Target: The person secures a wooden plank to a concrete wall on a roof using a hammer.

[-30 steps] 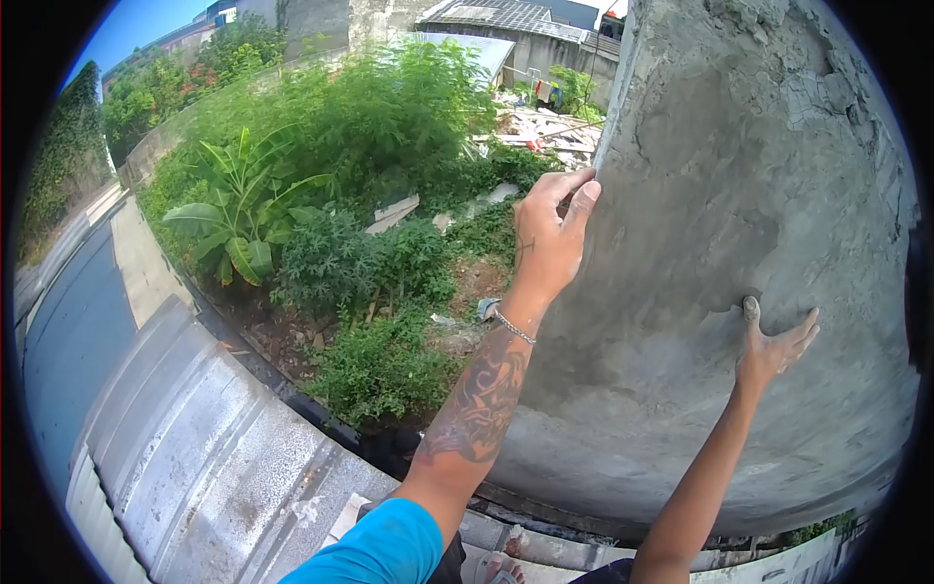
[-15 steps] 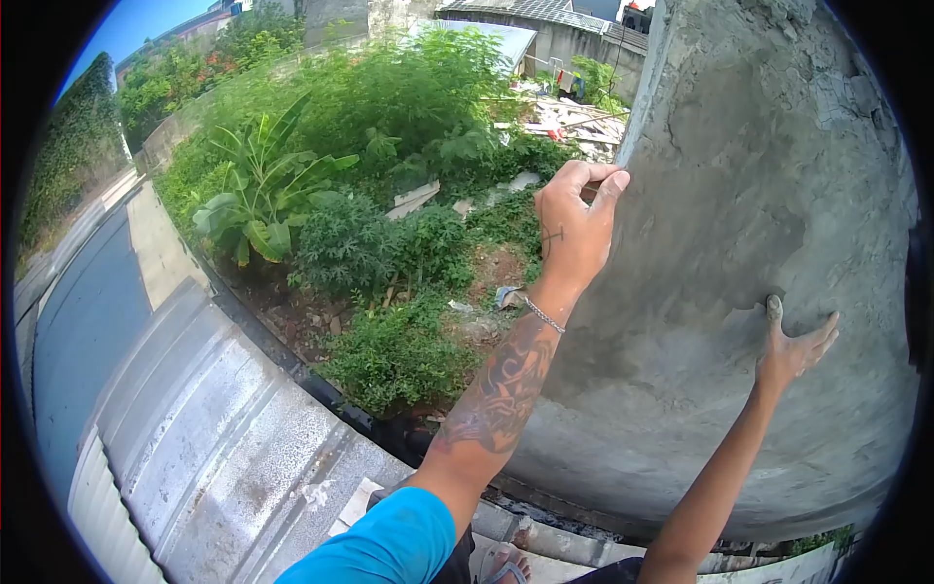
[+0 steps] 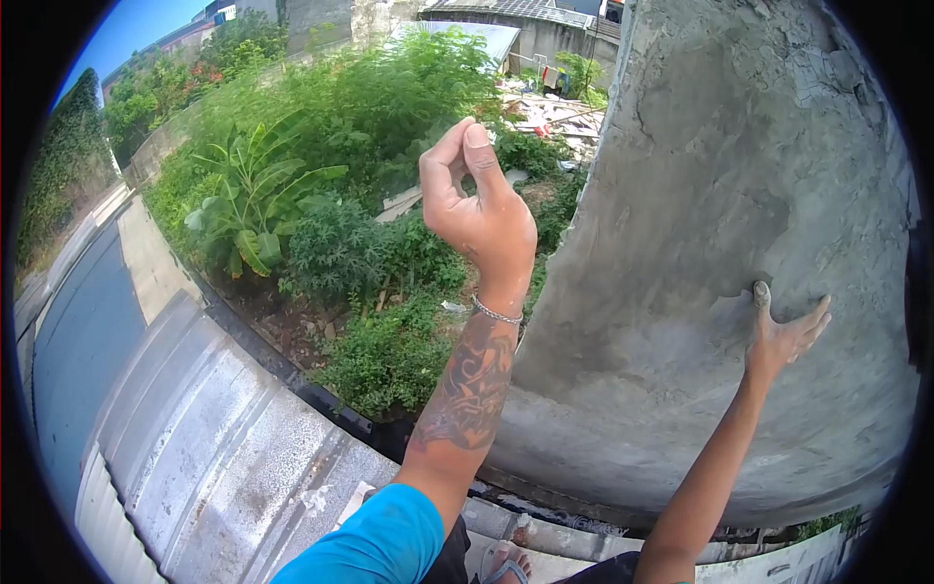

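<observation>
The big grey wall (image 3: 662, 331) is behind your right hand and to the right of your left hand. Green plants (image 3: 341, 127) fill the yard behind your left hand. Down and left of that hand is a shiny metal roof (image 3: 243, 448). Your right hand (image 3: 778, 341) is spread wide at the wall, holding nothing. Your left hand (image 3: 482, 209) is up in the air, curled, thumb and finger pinched; I can't tell if something tiny is between them. A thin chain (image 3: 496, 310) goes around your left wrist.
</observation>
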`<state>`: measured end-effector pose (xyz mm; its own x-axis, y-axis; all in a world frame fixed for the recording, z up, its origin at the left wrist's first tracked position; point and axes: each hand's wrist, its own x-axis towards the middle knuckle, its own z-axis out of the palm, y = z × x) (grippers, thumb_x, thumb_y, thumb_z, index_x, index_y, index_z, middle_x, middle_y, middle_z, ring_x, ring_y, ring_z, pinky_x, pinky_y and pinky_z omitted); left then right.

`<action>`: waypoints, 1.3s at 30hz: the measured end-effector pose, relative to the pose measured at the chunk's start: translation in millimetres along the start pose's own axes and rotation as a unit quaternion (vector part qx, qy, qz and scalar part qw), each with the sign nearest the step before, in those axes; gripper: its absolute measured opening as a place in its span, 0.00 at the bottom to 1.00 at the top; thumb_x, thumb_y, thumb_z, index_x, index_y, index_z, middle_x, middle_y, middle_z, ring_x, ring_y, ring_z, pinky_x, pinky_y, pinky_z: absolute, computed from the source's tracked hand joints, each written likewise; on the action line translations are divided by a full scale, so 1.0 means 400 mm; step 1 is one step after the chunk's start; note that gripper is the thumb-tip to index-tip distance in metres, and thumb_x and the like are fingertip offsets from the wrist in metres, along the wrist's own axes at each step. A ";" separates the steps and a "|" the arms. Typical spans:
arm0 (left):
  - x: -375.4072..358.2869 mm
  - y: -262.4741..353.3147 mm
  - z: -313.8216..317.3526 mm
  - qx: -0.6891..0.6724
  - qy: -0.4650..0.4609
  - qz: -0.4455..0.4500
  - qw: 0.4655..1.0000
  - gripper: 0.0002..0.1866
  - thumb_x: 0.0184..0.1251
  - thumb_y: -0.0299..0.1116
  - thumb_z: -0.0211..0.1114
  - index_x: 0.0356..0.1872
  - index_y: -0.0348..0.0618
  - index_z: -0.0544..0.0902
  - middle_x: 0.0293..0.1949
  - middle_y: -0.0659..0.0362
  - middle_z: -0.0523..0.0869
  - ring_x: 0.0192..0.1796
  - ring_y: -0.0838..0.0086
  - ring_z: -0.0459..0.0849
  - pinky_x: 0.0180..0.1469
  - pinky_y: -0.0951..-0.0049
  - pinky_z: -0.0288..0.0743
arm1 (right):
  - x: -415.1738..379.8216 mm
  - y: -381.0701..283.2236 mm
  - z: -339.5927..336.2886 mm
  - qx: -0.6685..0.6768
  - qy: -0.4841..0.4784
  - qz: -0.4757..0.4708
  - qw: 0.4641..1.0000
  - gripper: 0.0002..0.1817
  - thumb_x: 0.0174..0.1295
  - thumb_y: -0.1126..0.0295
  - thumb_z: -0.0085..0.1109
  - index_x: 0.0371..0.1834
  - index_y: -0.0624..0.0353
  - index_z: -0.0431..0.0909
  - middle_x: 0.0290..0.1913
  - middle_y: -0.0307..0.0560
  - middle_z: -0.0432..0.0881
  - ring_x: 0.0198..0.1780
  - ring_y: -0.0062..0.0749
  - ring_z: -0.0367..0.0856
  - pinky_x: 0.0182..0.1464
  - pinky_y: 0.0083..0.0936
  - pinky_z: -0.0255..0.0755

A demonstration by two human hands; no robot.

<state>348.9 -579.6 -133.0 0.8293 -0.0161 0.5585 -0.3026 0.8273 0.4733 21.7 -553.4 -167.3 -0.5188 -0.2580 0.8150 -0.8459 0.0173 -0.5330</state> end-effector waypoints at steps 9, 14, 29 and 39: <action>-0.041 -0.164 -0.067 0.174 -0.509 -0.180 0.824 0.21 0.69 0.41 0.59 0.50 0.30 0.80 0.43 0.50 0.86 0.44 0.70 0.83 0.51 0.71 0.75 | -0.001 0.000 -0.001 -0.012 -0.001 -0.006 1.000 0.61 0.42 0.36 0.71 0.76 0.45 0.45 0.76 0.60 0.42 0.76 0.57 0.40 0.70 0.61 0.40; -0.001 -0.121 -0.074 0.026 -0.576 -0.284 0.766 0.20 0.63 0.44 0.66 0.40 0.32 0.83 0.35 0.56 0.86 0.41 0.75 0.83 0.46 0.73 0.76 | 0.000 -0.001 0.001 -0.001 -0.008 0.003 1.000 0.61 0.42 0.36 0.71 0.76 0.45 0.45 0.76 0.60 0.40 0.76 0.58 0.39 0.70 0.61 0.38; -0.026 -0.170 -0.107 -0.058 -0.548 -0.306 0.776 0.07 0.58 0.28 0.72 0.33 0.35 0.85 0.30 0.60 0.86 0.34 0.80 0.82 0.41 0.78 0.76 | 0.001 0.003 0.002 0.005 -0.004 0.004 1.000 0.62 0.40 0.36 0.71 0.76 0.42 0.45 0.76 0.59 0.40 0.76 0.58 0.38 0.69 0.64 0.38; 0.042 -0.104 -0.065 -0.037 -0.133 -0.077 0.987 0.09 0.64 0.29 0.68 0.37 0.33 0.81 0.33 0.58 0.86 0.34 0.81 0.81 0.38 0.81 0.75 | 0.004 -0.001 -0.001 -0.001 -0.014 0.007 1.000 0.63 0.40 0.35 0.71 0.76 0.46 0.44 0.76 0.58 0.40 0.76 0.57 0.37 0.70 0.63 0.37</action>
<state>387.6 -599.6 -161.1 0.7070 -0.2829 0.6481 -0.1399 0.8425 0.5203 21.2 -553.3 -165.6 -0.5263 -0.2851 0.8011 -0.8393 0.0233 -0.5432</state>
